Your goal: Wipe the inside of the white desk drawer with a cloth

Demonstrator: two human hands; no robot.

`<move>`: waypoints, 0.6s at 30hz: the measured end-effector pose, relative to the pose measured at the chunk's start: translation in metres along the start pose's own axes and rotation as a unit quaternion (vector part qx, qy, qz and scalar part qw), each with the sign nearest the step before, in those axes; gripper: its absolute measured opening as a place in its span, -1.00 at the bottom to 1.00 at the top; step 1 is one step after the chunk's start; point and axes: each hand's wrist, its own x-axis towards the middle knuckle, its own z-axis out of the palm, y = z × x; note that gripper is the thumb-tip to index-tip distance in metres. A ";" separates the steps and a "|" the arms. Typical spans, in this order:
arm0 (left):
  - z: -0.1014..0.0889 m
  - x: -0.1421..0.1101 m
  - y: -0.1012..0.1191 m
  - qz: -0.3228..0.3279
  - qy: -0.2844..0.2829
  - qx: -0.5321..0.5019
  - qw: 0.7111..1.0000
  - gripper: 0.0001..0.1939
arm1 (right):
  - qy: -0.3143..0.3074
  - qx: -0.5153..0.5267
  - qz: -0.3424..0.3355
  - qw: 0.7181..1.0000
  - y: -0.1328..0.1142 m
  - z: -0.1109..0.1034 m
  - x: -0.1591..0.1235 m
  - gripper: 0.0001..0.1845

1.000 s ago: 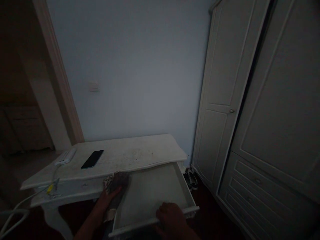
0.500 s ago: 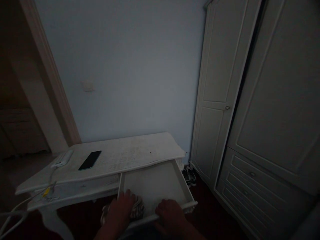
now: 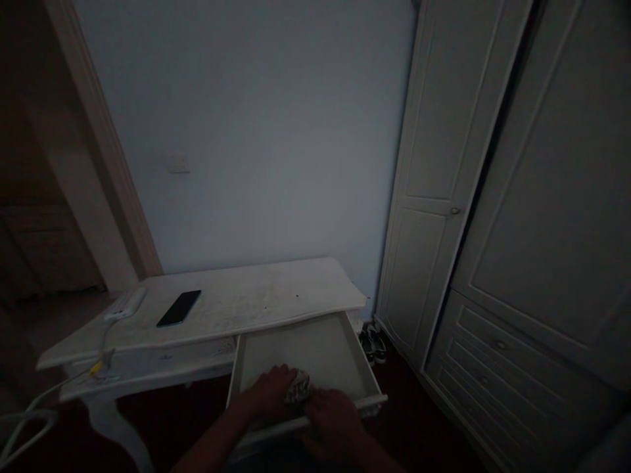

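Observation:
A drawer point(image 3: 320, 348) stands pulled out from the white desk point(image 3: 266, 289). Inside it, near the front, my left hand point(image 3: 273, 392) is closed on a crumpled cloth point(image 3: 297, 387) with a light and dark pattern. Part of the cloth bulges out between my two hands; the rest is hidden under the left one. My right hand point(image 3: 334, 415) has its fingers curled over the drawer's front edge, close beside the cloth. The dim light blurs the fingertips.
On the desktop lie a dark phone point(image 3: 180, 309) and a white power strip point(image 3: 125, 304) with a cable. Shoes point(image 3: 373, 343) stand on the floor between the desk and the wardrobe point(image 3: 424, 263). A looped white cable point(image 3: 29, 415) hangs at the lower left.
My left hand has moved right with the cloth, from the drawer's left side towards my right hand. The right hand stays at the front edge. The view has shifted slightly.

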 end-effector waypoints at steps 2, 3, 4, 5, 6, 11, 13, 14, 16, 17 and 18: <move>-0.006 -0.005 -0.009 -0.027 -0.002 0.014 1.000 0.03 | -0.005 -0.001 0.001 1.000 -0.001 -0.003 0.000 -0.55; -0.008 -0.008 -0.014 -0.043 -0.004 0.021 0.999 0.12 | -0.007 -0.003 0.002 1.000 -0.002 -0.004 -0.001 -0.55; -0.009 -0.011 -0.019 -0.059 -0.007 0.026 0.998 0.18 | -0.009 -0.005 0.003 1.000 -0.002 -0.004 -0.001 -0.55; -0.009 -0.014 -0.025 -0.075 -0.010 0.031 0.997 0.21 | -0.014 -0.008 0.003 1.000 -0.002 -0.005 -0.001 -0.55; -0.008 -0.016 -0.029 -0.090 -0.015 0.034 0.995 0.21 | -0.019 -0.011 0.004 1.000 -0.002 -0.005 -0.001 -0.55; 0.002 -0.017 -0.040 -0.089 -0.033 0.024 0.995 -0.07 | -0.020 -0.002 0.010 1.000 -0.001 -0.003 -0.001 -0.54; 0.004 -0.015 -0.037 -0.079 -0.026 0.018 0.996 -0.10 | -0.019 0.009 0.010 1.000 0.000 -0.002 -0.001 -0.53; 0.003 -0.014 -0.035 -0.078 -0.018 0.017 0.997 -0.09 | -0.018 0.013 0.009 1.000 0.001 -0.002 -0.001 -0.52; -0.001 -0.013 -0.029 -0.080 0.007 0.014 0.997 -0.06 | -0.012 0.020 0.007 1.000 0.002 -0.002 -0.002 -0.50; -0.004 -0.014 -0.026 -0.079 0.023 0.013 0.997 -0.06 | -0.008 0.021 0.005 1.000 0.002 -0.003 -0.002 -0.49; -0.008 -0.014 -0.023 -0.075 0.040 0.013 0.996 -0.07 | -0.007 0.021 0.005 1.000 0.002 -0.003 -0.002 -0.48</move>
